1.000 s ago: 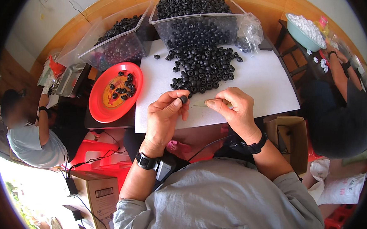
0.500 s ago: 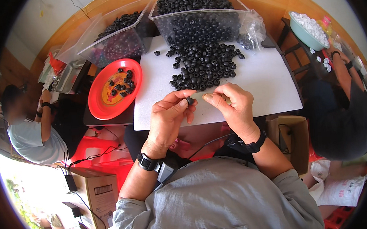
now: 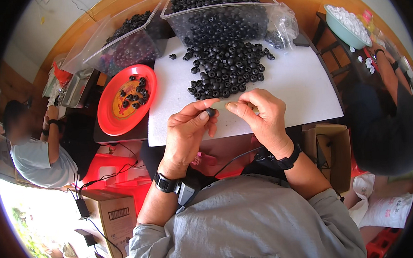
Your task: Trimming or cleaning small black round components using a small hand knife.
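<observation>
A small round black bead-like piece (image 3: 210, 112) is pinched between the thumb and fingers of my left hand (image 3: 186, 130). My right hand (image 3: 262, 119) grips a thin pale strip-like tool (image 3: 220, 104), its end reaching to the left fingertips just above the black piece. Whether the tool touches the piece I cannot tell. Both hands are over the near part of a white foam mat (image 3: 302, 91). Just beyond them lies a loose pile of black pieces with holes (image 3: 227, 72). On the left, a red plate (image 3: 109, 126) carries several similar pieces.
Behind the pile stands a clear plastic bin (image 3: 220, 28) full of black pieces, with another bin (image 3: 123, 54) to its left. A crumpled clear bag (image 3: 283, 27) leans at the right. People work on both sides, one near a green basin (image 3: 346, 33) of white pieces.
The view has shifted slightly. My hands stay close together in nearly the same place, and the black piece has turned a little in my left fingers, sitting slightly lower.
</observation>
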Demonstrator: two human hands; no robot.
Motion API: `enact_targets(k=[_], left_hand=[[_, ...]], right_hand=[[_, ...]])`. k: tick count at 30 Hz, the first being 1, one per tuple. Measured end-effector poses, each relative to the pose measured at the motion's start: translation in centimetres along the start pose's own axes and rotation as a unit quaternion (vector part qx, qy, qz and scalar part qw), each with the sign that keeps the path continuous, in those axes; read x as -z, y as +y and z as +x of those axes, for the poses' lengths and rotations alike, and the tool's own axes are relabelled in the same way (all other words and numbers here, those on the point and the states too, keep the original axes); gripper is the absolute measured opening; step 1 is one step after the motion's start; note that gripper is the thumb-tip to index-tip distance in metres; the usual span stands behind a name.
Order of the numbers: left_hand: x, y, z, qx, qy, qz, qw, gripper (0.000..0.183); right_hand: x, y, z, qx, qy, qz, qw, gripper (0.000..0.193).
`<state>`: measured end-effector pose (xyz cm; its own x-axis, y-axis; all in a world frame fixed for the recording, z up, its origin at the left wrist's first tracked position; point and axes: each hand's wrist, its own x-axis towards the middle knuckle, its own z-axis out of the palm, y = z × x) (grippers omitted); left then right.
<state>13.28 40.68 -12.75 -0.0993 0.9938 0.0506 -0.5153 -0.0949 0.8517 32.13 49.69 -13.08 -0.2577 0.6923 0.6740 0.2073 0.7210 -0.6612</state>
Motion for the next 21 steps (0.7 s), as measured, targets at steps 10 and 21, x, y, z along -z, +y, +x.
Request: enact_targets(k=[10,21], left_hand=[[0.5,-0.3,0.5,0.004,-0.001,-0.001,1.0,0.027],[0.7,-0.8,0.8,-0.008,0.013,-0.008,1.0,0.023]], right_hand=[[-0.6,0.8,0.0,0.018,0.006,-0.018,1.0,0.026],[0.0,1.2,0.4,0.069,-0.024,-0.016,0.997,0.025]])
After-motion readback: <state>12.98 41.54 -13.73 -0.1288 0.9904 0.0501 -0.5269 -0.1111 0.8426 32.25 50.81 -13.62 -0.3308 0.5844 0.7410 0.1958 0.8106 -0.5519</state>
